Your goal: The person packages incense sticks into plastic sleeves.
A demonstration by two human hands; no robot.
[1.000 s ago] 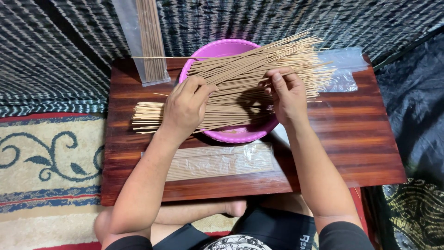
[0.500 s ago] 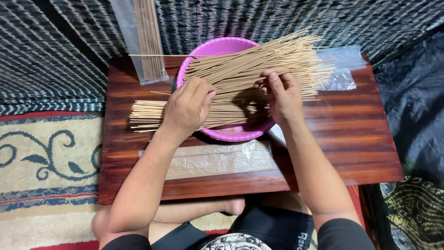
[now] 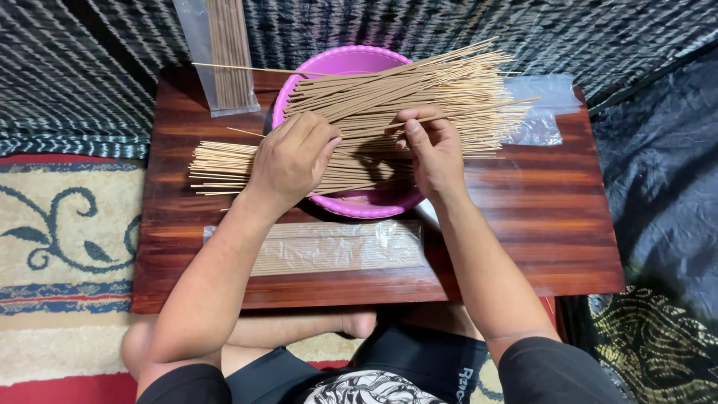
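Note:
A large pile of thin tan incense sticks (image 3: pixel 404 97) lies across a pink plastic bowl (image 3: pixel 351 203) on a low dark wooden table (image 3: pixel 538 224). My left hand (image 3: pixel 288 161) rests knuckles-up on the left part of the pile, fingers curled around a bundle of sticks. My right hand (image 3: pixel 434 150) is at the middle of the pile, its fingertips pinching a few sticks. The bowl's inside is mostly hidden by the sticks and my hands.
A clear plastic packet filled with sticks (image 3: pixel 336 247) lies flat near the table's front edge. Another long clear packet of sticks (image 3: pixel 224 56) lies at the back left. An empty clear bag (image 3: pixel 542 112) sits at the back right. A patterned rug (image 3: pixel 60 232) lies left.
My right hand has shifted slightly left along the pile and closed its fingertips on a few sticks. My left hand has stayed on the pile.

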